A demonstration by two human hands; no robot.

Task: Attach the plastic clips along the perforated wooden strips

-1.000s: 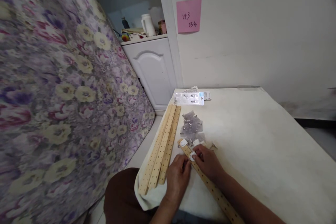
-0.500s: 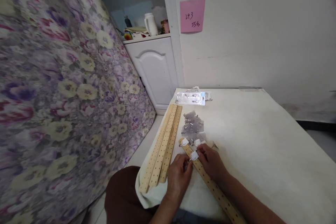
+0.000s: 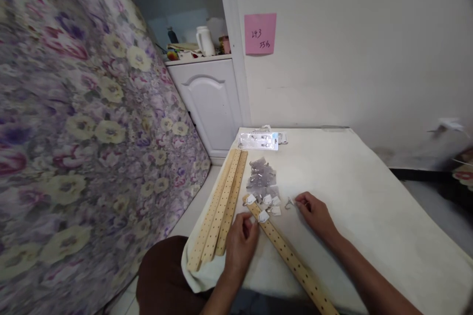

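Note:
A long wooden strip with a row of holes (image 3: 291,261) lies slantwise on the white table (image 3: 354,206). Small white hooks (image 3: 263,216) sit on its far end. My left hand (image 3: 241,243) rests beside that end, fingers curled, touching the strip's edge. My right hand (image 3: 315,214) lies to the right of the strip, its fingertips pinched at a small metal hook (image 3: 289,203) on the table. A heap of clear little bags (image 3: 261,179) lies just beyond.
Three more holed wooden strips (image 3: 219,209) lie together along the table's left edge. A clear blister pack (image 3: 257,141) lies at the far edge. A flowered mattress (image 3: 74,133) stands at the left, a white cabinet (image 3: 207,103) behind, a pink note (image 3: 260,33) on the wall.
My right hand has left the white hook on the strip and moved right to the small metal hook. My left hand has drawn back slightly. The view shifted a little.

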